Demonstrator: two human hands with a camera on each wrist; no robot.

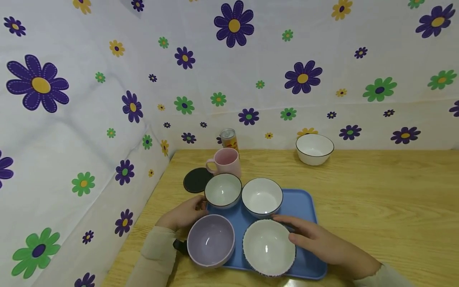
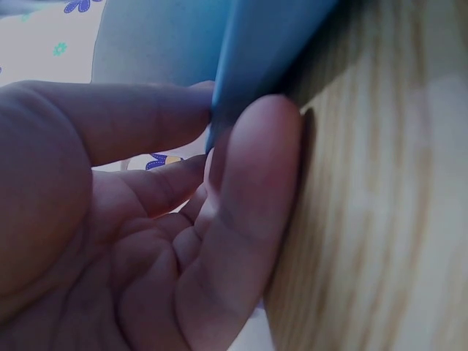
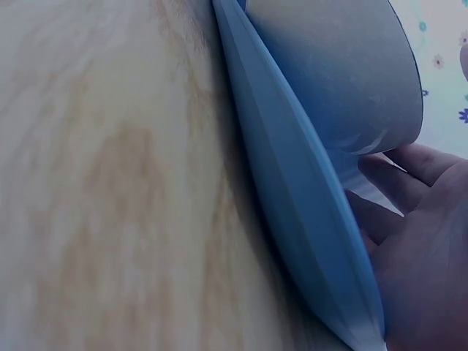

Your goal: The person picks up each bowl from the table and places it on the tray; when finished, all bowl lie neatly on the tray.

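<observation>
A blue tray [image 1: 299, 205] carries several bowls. At its front left is a purple bowl [image 1: 210, 241]; at its front right, a white bowl with a speckled rim [image 1: 269, 249]. Behind them sit a pale bowl with a brown rim [image 1: 223, 191] and a white bowl with a dark rim [image 1: 261, 197]. My left hand [image 1: 184, 214] grips the tray's left edge [image 2: 252, 58], fingers on both sides of it. Over the tray's right part, my right hand [image 1: 319, 239] spreads its fingers, with fingertips close to the two right-hand bowls. Whether they touch, I cannot tell.
Behind the tray are a pink mug [image 1: 229, 163], a drink can [image 1: 229, 138] and a dark round coaster [image 1: 197, 180]. Another white bowl [image 1: 314, 149] stands at the back of the wooden table [image 1: 387, 199]. Flower-patterned cloth [image 1: 265, 48] borders the back and left.
</observation>
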